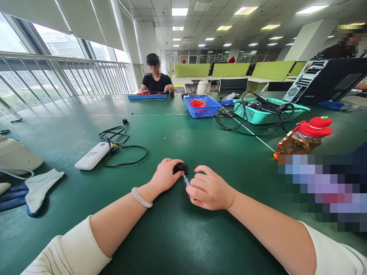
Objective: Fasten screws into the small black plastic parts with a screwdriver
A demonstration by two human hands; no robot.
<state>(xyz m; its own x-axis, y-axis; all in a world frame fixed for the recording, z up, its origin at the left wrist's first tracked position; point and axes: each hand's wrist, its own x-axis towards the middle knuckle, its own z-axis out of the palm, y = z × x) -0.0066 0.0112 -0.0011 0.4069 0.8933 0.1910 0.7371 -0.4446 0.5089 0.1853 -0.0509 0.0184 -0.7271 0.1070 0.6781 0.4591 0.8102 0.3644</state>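
Just in front of us, over the smooth, dark green worktop [137, 244], we see our left hand [166, 175] with fingers curled round a small, black, block-shaped part [183, 168]; whether the part also rests on the worktop we cannot tell. Our right hand [208, 187], to the right of it, grips a slim, pen-like tool with a translucent bluish handle [187, 180], its thin tip meeting the part at the left hand's fingertips. We wear a pale, ring-shaped bracelet [142, 197] on the left wrist.

Well to the left of the left hand we find a white and blue fabric glove [43, 187]. Nearer that hand, ahead and to its left, lies a white, rounded, oblong device [93, 156] beside a thin, looped black cable. Ahead and to the right of the right hand we see a clear bottle with a red lid and amber contents [308, 139].

Farther beyond both hands stand a blue plastic basket [200, 112] and, to its right, a turquoise plastic basket [258, 118] heaped with black cables. Beyond the left hand, across the worktop, sits a person in a black top [156, 82].
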